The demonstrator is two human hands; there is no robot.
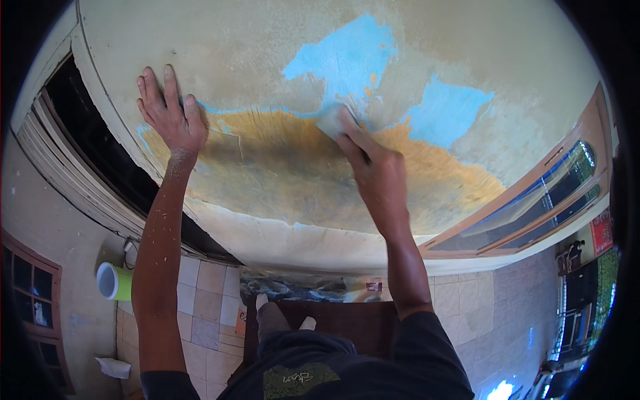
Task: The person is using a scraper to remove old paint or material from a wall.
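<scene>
A painted wall (310,175) fills the upper middle, with beige paint, an orange-brown stained band and bright blue patches (450,112). My left hand (170,117) lies flat against it near the door opening, fingers spread and holding nothing; dust and small flakes cling to its wrist and forearm. My right hand (377,160) grips a blurred, pale flat tool (332,120), perhaps a scraper or sanding pad, against the wall where the blue meets the orange-brown. Its exact kind cannot be told.
A dark doorway (110,130) is at left, a wooden-framed window (525,210) at right. Below, feet stand on a dark brown surface (350,320) above the tiled floor (207,310). A green bucket (120,282) is at lower left, near a white bag-like item (113,367).
</scene>
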